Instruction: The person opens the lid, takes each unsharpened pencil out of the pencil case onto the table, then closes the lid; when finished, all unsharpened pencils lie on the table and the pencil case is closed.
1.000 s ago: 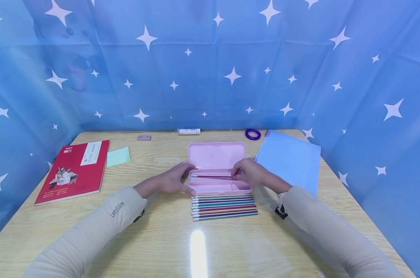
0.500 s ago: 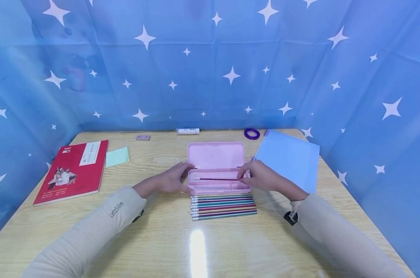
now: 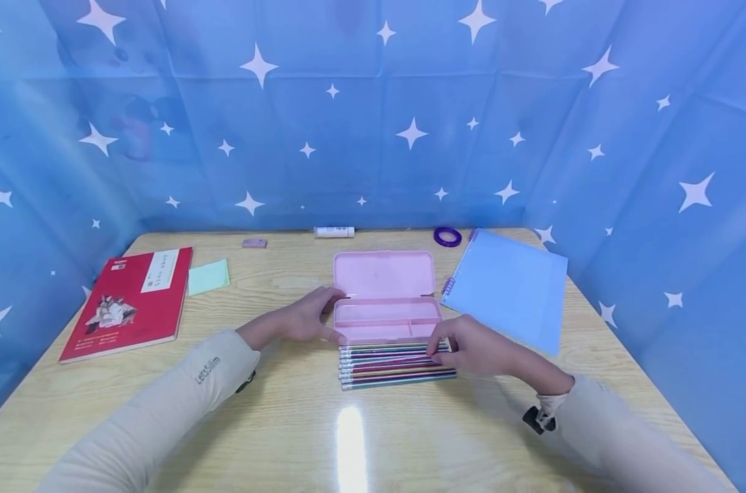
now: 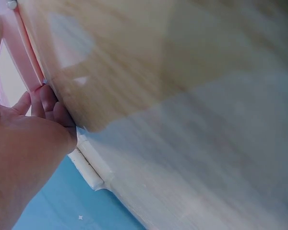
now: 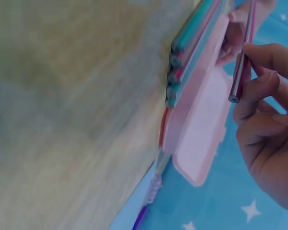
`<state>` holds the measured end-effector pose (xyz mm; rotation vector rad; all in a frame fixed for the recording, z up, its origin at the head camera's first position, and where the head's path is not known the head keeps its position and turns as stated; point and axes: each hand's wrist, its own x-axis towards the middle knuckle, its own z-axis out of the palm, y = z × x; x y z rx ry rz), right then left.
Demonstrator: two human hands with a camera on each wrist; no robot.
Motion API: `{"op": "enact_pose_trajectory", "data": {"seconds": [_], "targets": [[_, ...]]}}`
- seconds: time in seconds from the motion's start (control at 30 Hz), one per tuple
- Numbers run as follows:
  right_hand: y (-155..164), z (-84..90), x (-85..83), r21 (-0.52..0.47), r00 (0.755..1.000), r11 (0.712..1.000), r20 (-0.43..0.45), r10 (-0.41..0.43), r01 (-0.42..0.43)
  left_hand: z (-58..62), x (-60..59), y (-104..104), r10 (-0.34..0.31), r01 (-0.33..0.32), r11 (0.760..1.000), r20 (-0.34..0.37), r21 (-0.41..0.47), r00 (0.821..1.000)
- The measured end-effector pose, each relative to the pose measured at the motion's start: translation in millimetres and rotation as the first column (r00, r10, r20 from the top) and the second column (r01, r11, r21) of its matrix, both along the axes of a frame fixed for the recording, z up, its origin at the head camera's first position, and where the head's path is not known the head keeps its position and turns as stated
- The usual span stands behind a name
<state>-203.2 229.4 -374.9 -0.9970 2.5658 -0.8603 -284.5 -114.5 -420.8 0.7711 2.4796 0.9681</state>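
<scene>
A pink pencil case (image 3: 383,275) lies with its lid folded back, its long compartment behind two smaller ones. My left hand (image 3: 307,316) holds the case by its left end, thumb at the front corner and fingers at the rear one. A row of pencils (image 3: 397,379) in several colours lies side by side just in front of the case, eraser ends to the left. Over this row, my right hand (image 3: 471,347) pinches a dark red pencil (image 5: 238,81) between thumb and fingers near its right end. The right wrist view shows that pencil raised apart from the others.
A red book (image 3: 132,305) and green sticky notes (image 3: 209,276) lie left. Along the back are a small purple eraser (image 3: 254,244), a white tube (image 3: 333,232) and a purple tape roll (image 3: 447,237). A blue spiral notebook (image 3: 511,284) lies right, near my right forearm.
My right hand has drawn the dark red pencil out of the case's long compartment and moved it toward me, over the row of pencils. My left hand stays on the case.
</scene>
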Motion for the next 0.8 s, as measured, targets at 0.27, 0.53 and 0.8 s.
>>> {"op": "enact_pose_trajectory", "data": {"seconds": [0.27, 0.53, 0.8], "targets": [[-1.8, -9.3, 18.7, -0.019, 0.998, 0.998, -0.015, 0.055, -0.055, 0.0, -0.5, 0.8, -0.002, 0.002, 1.0, -0.005, -0.007, 1.0], [-5.4, -20.0, 27.1, 0.024, 0.996, 1.0, -0.082, 0.02, -0.018, 0.3, 0.1, 0.9, 0.002, -0.002, 1.0, -0.01, -0.007, 1.0], [-10.4, -24.6, 33.2, 0.049, 0.985, 0.995, -0.157, -0.074, 0.083, 0.1, 0.4, 0.9, -0.013, 0.013, 1.0, -0.021, 0.002, 1.0]]}}
